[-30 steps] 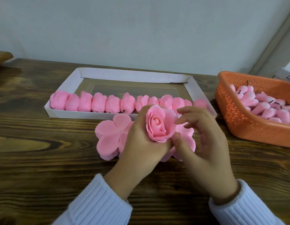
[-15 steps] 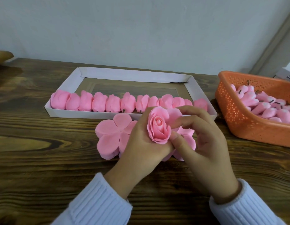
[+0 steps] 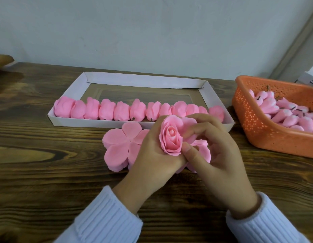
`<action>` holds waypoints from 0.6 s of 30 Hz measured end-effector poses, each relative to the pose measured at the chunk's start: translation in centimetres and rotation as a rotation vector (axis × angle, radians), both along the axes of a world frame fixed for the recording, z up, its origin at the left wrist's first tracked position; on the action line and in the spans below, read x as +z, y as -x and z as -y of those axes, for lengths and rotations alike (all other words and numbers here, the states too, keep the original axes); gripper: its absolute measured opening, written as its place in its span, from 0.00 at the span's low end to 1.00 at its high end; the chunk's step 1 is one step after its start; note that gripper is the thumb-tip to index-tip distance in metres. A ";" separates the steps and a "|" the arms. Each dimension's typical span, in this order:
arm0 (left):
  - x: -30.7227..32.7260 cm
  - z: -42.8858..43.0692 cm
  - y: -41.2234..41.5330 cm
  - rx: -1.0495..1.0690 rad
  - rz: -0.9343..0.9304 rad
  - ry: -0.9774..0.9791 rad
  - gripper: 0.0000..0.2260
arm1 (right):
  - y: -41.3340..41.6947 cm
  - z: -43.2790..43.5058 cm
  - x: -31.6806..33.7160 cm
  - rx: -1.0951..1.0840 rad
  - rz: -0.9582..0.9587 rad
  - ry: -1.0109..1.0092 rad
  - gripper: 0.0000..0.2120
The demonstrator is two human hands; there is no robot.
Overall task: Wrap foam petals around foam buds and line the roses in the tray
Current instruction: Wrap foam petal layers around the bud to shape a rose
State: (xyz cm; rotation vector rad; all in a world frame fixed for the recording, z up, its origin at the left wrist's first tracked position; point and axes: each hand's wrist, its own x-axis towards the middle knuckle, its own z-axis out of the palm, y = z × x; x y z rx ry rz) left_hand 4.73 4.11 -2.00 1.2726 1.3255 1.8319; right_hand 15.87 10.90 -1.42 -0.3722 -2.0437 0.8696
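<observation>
Both hands hold one pink rose [image 3: 171, 137] above the table's near middle: the left hand [image 3: 152, 155] curls round its base while the right hand [image 3: 217, 151] pinches an outer petal. The white tray [image 3: 215, 100] behind carries a row of finished roses [image 3: 134, 111] along its near edge; the orange basket [image 3: 257, 130] of buds [image 3: 283, 113] sits at the right edge.

Right hand's fingers [image 3: 204, 119] seemingly farther across the rose [image 3: 171, 137]

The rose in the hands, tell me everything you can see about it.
The rose is pink, soft-looking foam: thin layered petals curl round a tight, paler centre, open face toward the camera. It is held above flat petal cut-outs, just in front of the tray. The left hand grips it from below and the left; the right hand pinches an outer petal, thumb at its lower right edge.
</observation>
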 end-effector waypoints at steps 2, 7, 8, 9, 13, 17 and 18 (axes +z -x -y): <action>-0.2 0.1 0.1 -0.010 0.008 -0.003 0.19 | 0.0 0.0 0.0 -0.006 -0.008 -0.003 0.05; -0.4 -0.2 -0.2 0.006 -0.007 -0.005 0.14 | 0.0 0.0 0.0 0.034 0.001 0.050 0.04; -0.7 -0.3 -0.2 0.017 0.005 0.007 0.14 | -0.1 0.0 0.0 0.051 0.003 0.059 0.04; -0.7 -0.2 -0.1 0.018 0.058 0.022 0.18 | -0.1 0.0 0.0 0.067 0.003 0.065 0.03; -0.8 0.0 -0.1 -0.004 -0.055 0.059 0.25 | -0.1 -0.1 0.0 0.086 0.023 0.063 0.04; -0.2 -0.3 -0.2 0.022 -0.051 0.033 0.18 | -0.1 -0.1 -0.2 0.045 0.026 0.052 0.05; -0.1 -0.3 -0.2 0.019 -0.021 0.030 0.18 | -0.1 -0.1 -0.2 0.034 0.010 0.060 0.05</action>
